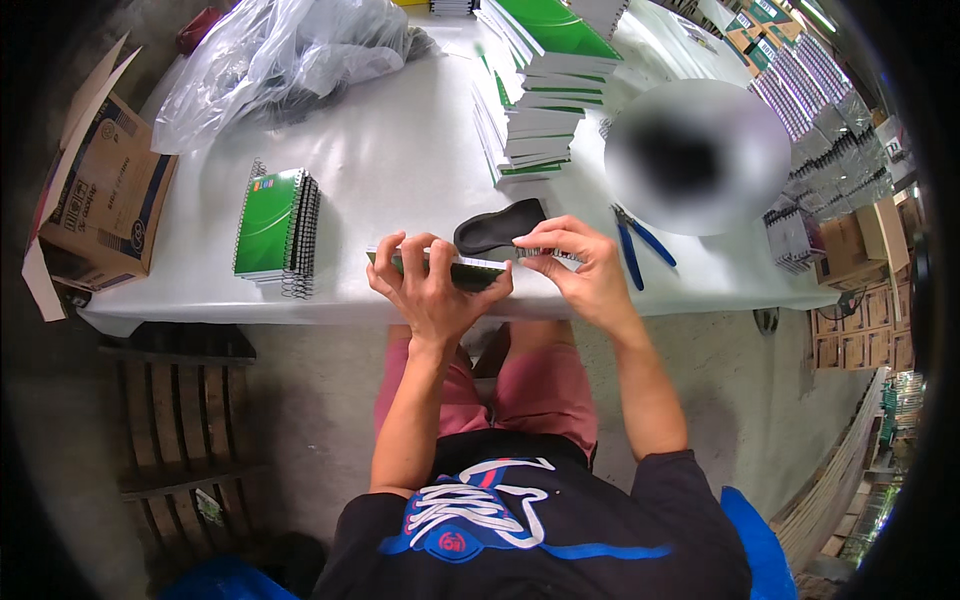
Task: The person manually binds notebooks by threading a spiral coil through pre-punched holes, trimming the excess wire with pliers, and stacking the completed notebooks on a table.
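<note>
Left grip [430, 285] grasps notebook [480, 270] edge-on, long axis running left-right above desk [385, 200]; right grip [592, 278] pinches spiral coil [548, 254], also lying sideways, one end toward notebook.

The small spiral notebooks [268, 222] at the left have vivid green covers crossed by a paler curved line, with black coils [302, 240]. The held notebook [475, 270] shows a white edge above a dark face. The tall notebook pile [545, 100] alternates green covers and white pages. The tablecloth [390, 160] is silvery white, the plastic bag [300, 55] a translucent grey-white, the pouch [490, 228] black, and the pliers [629, 252] blue-handled. Dark blue bands stripe the brown cardboard box [105, 200]. The shorts [545, 385] are dusty pink; the black T-shirt [620, 510] carries a white, blue and red print
</note>
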The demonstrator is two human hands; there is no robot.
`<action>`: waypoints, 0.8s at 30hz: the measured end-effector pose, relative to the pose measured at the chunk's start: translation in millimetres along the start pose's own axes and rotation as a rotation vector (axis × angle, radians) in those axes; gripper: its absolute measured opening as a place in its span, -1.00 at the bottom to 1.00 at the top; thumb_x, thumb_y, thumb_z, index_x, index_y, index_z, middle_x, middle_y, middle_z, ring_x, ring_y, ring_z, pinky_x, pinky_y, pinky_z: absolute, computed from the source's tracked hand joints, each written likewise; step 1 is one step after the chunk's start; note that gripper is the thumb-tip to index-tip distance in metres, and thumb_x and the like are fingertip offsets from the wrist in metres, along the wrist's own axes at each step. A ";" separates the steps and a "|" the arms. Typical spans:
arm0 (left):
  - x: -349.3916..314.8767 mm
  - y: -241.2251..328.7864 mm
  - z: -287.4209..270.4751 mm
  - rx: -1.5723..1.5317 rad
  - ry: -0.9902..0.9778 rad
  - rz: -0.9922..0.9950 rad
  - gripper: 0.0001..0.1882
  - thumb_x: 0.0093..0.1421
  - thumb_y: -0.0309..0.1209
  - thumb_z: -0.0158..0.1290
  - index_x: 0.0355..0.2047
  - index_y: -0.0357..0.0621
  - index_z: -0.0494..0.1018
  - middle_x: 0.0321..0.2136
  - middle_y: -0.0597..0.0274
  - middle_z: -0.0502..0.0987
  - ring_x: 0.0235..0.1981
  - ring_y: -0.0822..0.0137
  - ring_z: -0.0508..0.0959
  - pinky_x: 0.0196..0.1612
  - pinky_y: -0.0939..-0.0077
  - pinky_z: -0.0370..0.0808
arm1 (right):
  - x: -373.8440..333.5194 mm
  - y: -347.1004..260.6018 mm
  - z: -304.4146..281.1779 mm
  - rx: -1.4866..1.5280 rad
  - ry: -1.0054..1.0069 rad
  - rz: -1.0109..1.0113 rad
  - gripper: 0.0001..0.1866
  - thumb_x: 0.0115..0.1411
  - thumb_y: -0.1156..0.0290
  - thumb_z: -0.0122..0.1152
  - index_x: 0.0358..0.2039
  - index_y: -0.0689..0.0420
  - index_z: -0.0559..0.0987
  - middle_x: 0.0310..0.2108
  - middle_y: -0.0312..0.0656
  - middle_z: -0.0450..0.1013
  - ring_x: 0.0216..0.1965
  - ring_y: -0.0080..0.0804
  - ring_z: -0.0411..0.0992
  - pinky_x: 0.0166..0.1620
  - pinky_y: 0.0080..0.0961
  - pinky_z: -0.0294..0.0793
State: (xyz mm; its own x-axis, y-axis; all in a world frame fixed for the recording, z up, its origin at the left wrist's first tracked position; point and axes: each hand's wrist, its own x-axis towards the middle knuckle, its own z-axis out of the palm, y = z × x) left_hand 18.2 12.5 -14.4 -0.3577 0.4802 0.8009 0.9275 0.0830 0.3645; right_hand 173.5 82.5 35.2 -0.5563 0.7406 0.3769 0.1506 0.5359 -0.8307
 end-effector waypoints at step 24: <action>2.0 -10.3 -5.7 0.066 -0.136 0.068 -0.35 -0.33 0.26 0.22 -0.57 -0.06 0.32 -0.49 0.30 0.31 -0.25 0.23 0.33 -0.04 0.06 0.10 | 4.8 -25.7 -4.4 -0.168 -0.445 0.256 -0.73 0.10 0.44 0.17 -0.14 0.10 0.52 -0.38 -0.09 0.44 -0.36 -0.15 0.44 -0.26 -0.37 0.43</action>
State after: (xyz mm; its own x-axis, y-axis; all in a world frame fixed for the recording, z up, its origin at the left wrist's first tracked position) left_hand 7.3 7.6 -13.9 -0.2798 0.6004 0.7492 0.9558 0.1009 0.2761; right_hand 170.6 74.1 60.2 -0.7714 0.6325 -0.0695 0.4354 0.4450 -0.7825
